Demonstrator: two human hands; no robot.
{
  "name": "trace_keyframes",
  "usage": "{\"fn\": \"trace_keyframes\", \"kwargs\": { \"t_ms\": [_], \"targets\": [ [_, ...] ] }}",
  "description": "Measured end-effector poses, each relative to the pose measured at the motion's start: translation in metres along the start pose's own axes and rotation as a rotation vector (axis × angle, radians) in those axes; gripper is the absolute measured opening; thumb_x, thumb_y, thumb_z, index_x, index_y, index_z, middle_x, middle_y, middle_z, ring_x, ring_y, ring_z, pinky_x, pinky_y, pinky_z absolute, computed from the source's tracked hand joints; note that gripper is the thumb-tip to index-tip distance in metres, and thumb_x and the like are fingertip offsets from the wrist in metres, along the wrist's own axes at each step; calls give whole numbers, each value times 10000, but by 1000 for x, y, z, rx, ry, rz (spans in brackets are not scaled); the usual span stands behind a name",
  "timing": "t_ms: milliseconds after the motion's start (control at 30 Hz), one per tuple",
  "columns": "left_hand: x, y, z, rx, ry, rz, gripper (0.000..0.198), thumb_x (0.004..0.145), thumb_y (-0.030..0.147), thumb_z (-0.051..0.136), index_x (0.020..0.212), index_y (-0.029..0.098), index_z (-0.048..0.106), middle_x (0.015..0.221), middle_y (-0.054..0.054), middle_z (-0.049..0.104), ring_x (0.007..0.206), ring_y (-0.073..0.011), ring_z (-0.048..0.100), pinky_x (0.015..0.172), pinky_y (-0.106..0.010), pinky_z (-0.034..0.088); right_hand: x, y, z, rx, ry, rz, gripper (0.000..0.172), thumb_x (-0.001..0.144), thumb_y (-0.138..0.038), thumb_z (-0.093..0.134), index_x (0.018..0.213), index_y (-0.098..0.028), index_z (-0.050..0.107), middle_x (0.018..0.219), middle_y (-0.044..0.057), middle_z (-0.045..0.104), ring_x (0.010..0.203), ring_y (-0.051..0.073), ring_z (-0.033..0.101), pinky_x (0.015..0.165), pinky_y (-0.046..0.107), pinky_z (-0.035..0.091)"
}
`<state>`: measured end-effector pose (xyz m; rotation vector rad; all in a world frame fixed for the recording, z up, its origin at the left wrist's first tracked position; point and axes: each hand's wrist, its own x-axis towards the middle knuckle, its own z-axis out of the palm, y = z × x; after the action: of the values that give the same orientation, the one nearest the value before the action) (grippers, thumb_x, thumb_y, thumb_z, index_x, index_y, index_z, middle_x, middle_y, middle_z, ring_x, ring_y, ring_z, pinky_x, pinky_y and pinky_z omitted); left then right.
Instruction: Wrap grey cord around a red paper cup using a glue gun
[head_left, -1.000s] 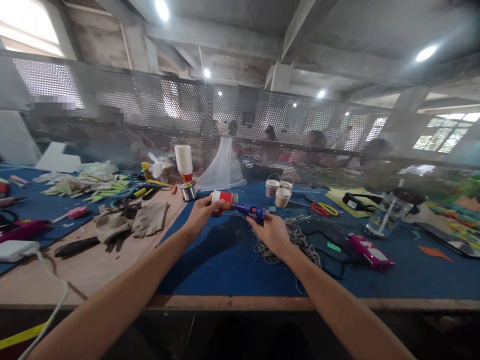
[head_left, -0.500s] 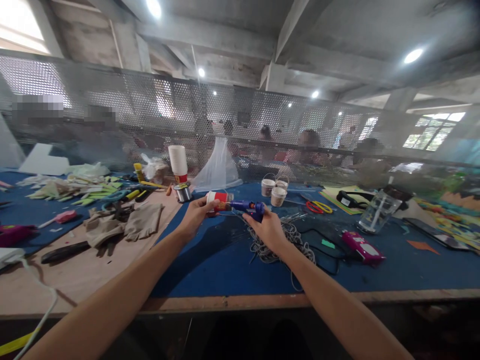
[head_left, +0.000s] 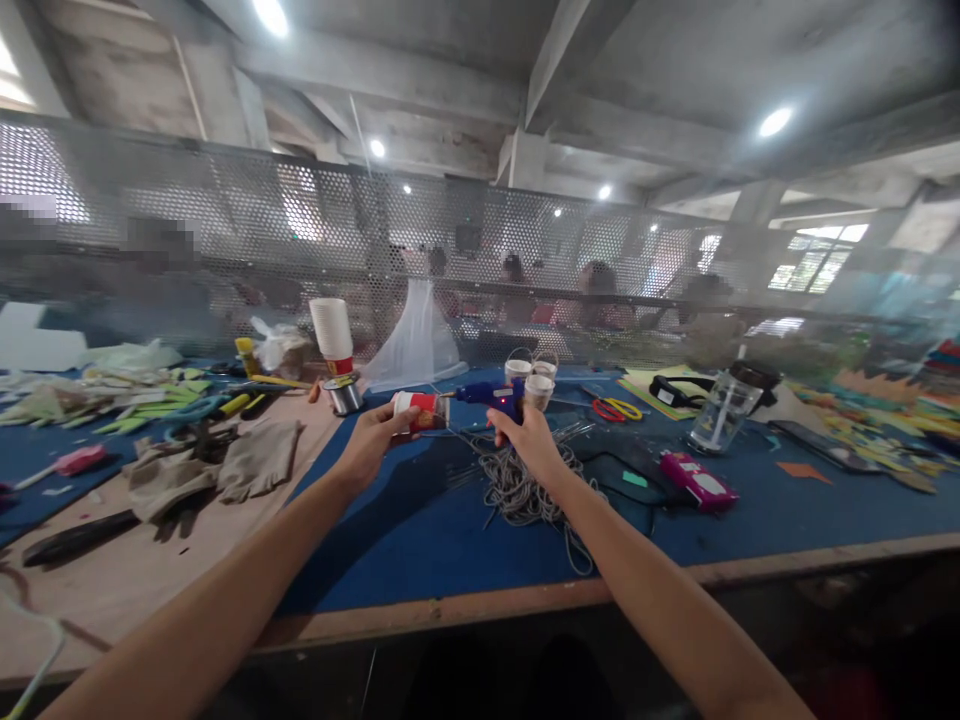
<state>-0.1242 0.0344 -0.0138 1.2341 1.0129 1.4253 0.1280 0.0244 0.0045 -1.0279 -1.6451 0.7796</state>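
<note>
My left hand (head_left: 369, 440) is closed around a red and white paper cup (head_left: 420, 411) held on its side above the blue mat (head_left: 450, 540). A blue glue gun (head_left: 491, 397) is gripped in my right hand (head_left: 529, 441), its nozzle pointing left toward the cup's open end, a small gap apart. Below my right hand lies a tangle of grey cord (head_left: 525, 490).
Small paper cups with wire handles (head_left: 529, 377) stand behind the gun. A stack of white cups (head_left: 332, 333), a wire spool (head_left: 344, 396), grey gloves (head_left: 217, 465), red scissors (head_left: 613, 409), a pink tool (head_left: 693, 480) and a clear jar (head_left: 718, 413) lie around. Mesh fence (head_left: 480, 260) with people behind.
The view has swung right, so everything sits further left in the frame. The glue gun has lifted slightly and pulled a little away from the cup. Both hands keep their grip.
</note>
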Motion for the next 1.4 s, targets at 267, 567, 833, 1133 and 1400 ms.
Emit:
{"fn": "trace_keyframes", "kwargs": {
  "t_ms": [267, 567, 833, 1133, 1400],
  "targets": [
    [-1, -1, 0, -29, -13, -1, 427, 671, 437, 807, 994, 165, 741, 946, -90, 759, 818, -203, 695, 700, -302, 558, 17, 17, -20, -106, 213, 77, 480, 776, -617, 599, 753, -145, 681, 596, -1, 576, 566, 136, 519, 533, 228, 388],
    [-4, 0, 3, -29, -25, -11, 414, 696, 413, 798, 1018, 161, 733, 938, -87, 755, 831, -197, 687, 729, -310, 559, 39, 55, -55, -456, 216, 239, 527, 732, -639, 630, 866, -133, 694, 737, 54, 692, 674, 184, 640, 572, 231, 406],
    [-8, 3, 6, -30, -30, -17, 389, 677, 417, 808, 953, 149, 747, 935, -87, 751, 829, -204, 684, 731, -309, 560, 41, 72, -76, -717, 114, 389, 570, 808, -692, 499, 709, -171, 707, 734, 86, 703, 754, 243, 677, 606, 265, 401],
    [-7, -2, 7, -7, -36, -5, 404, 680, 423, 809, 956, 136, 745, 940, -95, 738, 818, -207, 672, 704, -306, 561, 40, 75, -80, -898, 26, 529, 507, 890, -593, 469, 846, -171, 748, 962, 158, 735, 968, 298, 687, 757, 316, 459],
    [-10, 0, 9, -18, -51, -6, 400, 694, 415, 802, 980, 142, 743, 952, -84, 735, 806, -182, 663, 708, -293, 556, 39, 80, -80, -986, 15, 568, 511, 909, -560, 473, 1018, -123, 715, 1071, 211, 705, 1051, 318, 665, 844, 372, 476]
  ]
}}
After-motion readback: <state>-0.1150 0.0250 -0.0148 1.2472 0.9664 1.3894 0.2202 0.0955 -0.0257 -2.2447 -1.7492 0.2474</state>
